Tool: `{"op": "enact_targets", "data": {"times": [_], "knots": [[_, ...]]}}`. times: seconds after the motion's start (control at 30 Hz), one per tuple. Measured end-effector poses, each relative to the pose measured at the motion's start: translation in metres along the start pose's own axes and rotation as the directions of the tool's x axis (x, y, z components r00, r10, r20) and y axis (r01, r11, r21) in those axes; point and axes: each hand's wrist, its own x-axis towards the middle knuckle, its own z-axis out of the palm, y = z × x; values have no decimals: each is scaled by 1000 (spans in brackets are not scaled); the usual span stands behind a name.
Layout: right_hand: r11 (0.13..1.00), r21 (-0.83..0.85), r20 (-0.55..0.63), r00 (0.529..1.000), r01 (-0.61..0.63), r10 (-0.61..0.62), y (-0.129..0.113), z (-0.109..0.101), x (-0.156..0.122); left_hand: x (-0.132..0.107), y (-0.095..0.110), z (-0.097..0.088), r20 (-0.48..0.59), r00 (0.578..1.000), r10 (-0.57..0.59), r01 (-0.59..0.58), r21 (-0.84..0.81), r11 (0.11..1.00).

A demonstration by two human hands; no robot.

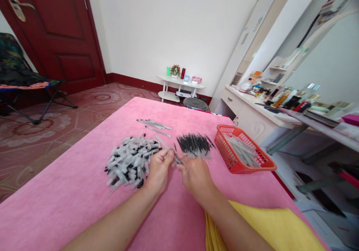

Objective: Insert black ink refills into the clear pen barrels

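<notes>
My left hand is closed around a clear pen barrel, which points away to the upper left. Close beside it, my right hand pinches a thin dark-and-grey pen refill at the barrel's near end; the fingers partly hide where they meet. To the left lies a heap of translucent pen caps with black parts. Dark pen refills are piled just beyond my right hand. Several pens rest farther back on the pink cloth.
An orange-red plastic basket holding clear barrels stands on the right. Yellow fabric lies under my right forearm. Beyond the table are a folding chair, a small white stand and a cluttered dresser.
</notes>
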Motion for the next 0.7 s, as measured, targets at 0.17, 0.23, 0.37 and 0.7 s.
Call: {"op": "enact_targets", "data": {"times": [0.17, 0.23, 0.37, 0.7], "knots": [[940, 341, 108, 994, -15, -24, 2, 4, -1, 1, 4, 0, 68, 994, -88, 92, -51, 994], [734, 658, 318, 946, -168, -69, 10, 6, 1, 0, 5, -1, 117, 985, -128, 138, -86, 987], [539, 760, 502, 855, -362, -134, 19, 7, 4, 1, 5, -1, 132, 979, -155, 173, -135, 976], [994, -94, 79, 996, 53, -45, -8, -4, -13, 8, -2, -8, -64, 984, -168, 164, -73, 984]]}}
